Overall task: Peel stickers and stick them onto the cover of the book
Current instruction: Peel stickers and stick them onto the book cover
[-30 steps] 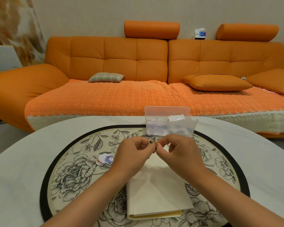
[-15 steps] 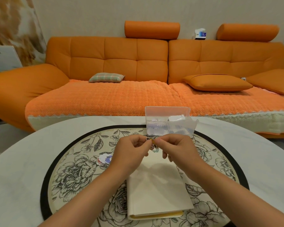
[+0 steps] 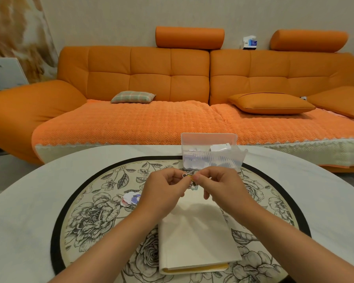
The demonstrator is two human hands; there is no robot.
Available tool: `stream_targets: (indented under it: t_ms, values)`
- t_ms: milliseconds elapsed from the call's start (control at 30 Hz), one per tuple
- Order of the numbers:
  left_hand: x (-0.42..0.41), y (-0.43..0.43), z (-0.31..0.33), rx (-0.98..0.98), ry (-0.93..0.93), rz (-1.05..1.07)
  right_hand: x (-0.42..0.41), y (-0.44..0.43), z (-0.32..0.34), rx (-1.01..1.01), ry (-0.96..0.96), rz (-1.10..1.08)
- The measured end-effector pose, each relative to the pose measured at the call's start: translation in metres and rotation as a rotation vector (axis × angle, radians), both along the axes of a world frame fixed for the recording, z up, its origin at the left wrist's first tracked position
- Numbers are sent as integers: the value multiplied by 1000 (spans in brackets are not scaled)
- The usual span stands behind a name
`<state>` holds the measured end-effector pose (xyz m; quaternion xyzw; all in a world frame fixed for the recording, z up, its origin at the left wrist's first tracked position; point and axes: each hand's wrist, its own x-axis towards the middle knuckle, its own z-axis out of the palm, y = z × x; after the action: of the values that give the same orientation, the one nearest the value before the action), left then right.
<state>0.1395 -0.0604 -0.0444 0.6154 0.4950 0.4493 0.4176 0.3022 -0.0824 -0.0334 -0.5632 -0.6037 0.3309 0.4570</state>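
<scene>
A cream-covered book [image 3: 194,240] lies closed on the floral round mat, spine edge toward me. Above its far end, my left hand [image 3: 164,190] and my right hand [image 3: 221,186] meet fingertip to fingertip, both pinching a small sticker [image 3: 188,176] with yellow and black print. Another small sticker [image 3: 193,186] shows just below the fingers, near the book's far end; whether it lies on the cover I cannot tell. A few loose stickers [image 3: 130,199] lie on the mat left of my left hand.
A clear plastic box [image 3: 209,154] holding paper pieces stands just beyond my hands at the mat's far edge. The floral mat [image 3: 86,217] sits on a white round table [image 3: 20,221]. An orange sofa [image 3: 172,78] fills the background.
Both hands have lifted slightly and shifted away from me over the book's far end, still pinching the small sticker between them.
</scene>
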Motion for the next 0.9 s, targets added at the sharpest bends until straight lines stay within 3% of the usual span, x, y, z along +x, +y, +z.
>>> stream_targets:
  t_ms: [100,233,567,900]
  values:
    - [-2,2,2,5,9,-5,4,2,5,-67,124,54]
    - [-3,2,2,4,29,-35,8,2,4,-69,-5,61]
    - [-3,2,1,-2,38,-60,7,0,2,37,-124,79]
    - [4,-3,0,33,17,-24,-1,-3,-10,320,-571,-73]
